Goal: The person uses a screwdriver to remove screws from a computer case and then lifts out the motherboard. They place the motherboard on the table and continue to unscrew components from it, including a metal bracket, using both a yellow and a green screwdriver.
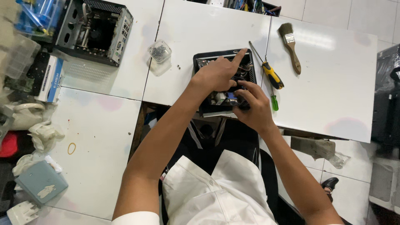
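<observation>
A small open black computer case (205, 109) with circuit parts inside lies at the near edge of the white table (200, 33). My left hand (218, 73) rests over its top, index finger stretched toward the far right corner. My right hand (253, 104) is at the case's near right side, fingers pinched on a small dark part inside it; what part it is I cannot tell. Just right of the case lie a yellow-handled screwdriver (271, 75) and a green-handled screwdriver (274, 102).
A paintbrush (291, 46) lies farther right. A clear plastic tub of screws (159, 51) sits left of the case, and a larger open computer chassis (95, 30) at the far left. Boxes, cloths and a rubber band (71, 148) clutter the left table.
</observation>
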